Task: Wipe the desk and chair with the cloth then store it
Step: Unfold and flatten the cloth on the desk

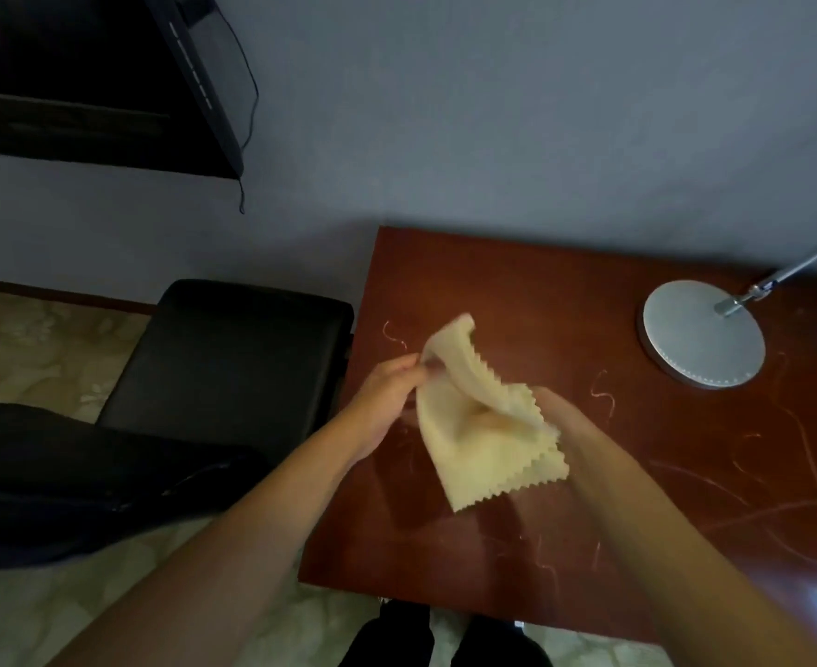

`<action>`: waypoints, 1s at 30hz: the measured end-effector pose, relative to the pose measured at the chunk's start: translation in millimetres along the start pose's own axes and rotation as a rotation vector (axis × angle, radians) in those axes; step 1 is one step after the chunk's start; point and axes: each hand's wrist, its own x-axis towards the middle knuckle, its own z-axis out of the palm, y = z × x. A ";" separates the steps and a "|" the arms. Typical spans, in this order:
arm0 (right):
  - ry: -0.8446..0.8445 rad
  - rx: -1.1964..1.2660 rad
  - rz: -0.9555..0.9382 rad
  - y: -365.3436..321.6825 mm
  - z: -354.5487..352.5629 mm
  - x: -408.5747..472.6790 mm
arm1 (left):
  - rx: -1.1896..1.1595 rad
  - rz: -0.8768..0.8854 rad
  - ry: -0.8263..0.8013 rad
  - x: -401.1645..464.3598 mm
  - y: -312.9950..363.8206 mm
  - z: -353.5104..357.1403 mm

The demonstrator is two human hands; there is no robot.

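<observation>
I see my left hand [387, 397] pinching the upper edge of the cloth [483, 440] between curled fingers and thumb, while my right hand [560, 421] grips its right side, fingers mostly hidden in the folds, the cloth held above the desk [565, 305] beside the chair [233, 358].

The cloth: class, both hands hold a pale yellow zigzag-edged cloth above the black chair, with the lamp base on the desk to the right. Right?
Not quite. The head view shows the cloth, held by the left hand and right hand, above the desk, not the chair. The lamp base is right.
</observation>
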 end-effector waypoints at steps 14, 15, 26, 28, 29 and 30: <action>0.035 -0.070 -0.261 2.5 -65.9 52.9 | 0.185 0.003 0.210 98.2 -19.7 70.6; 0.046 -0.080 -0.271 -1.9 -69.8 58.6 | 0.230 0.036 0.223 106.7 -17.3 71.6; 0.585 -1.001 -0.334 -31.9 -112.2 154.5 | 1.145 0.255 0.378 204.8 -21.8 124.2; 0.587 -0.985 -0.395 -41.5 -120.4 168.3 | 1.147 0.253 0.351 224.2 -13.5 143.3; 0.562 -0.986 -0.419 -45.7 -122.4 174.7 | 1.160 0.234 0.346 231.2 -9.5 151.3; 0.533 -0.998 -0.437 -52.4 -124.7 180.9 | 1.182 0.209 0.347 238.3 -5.8 159.5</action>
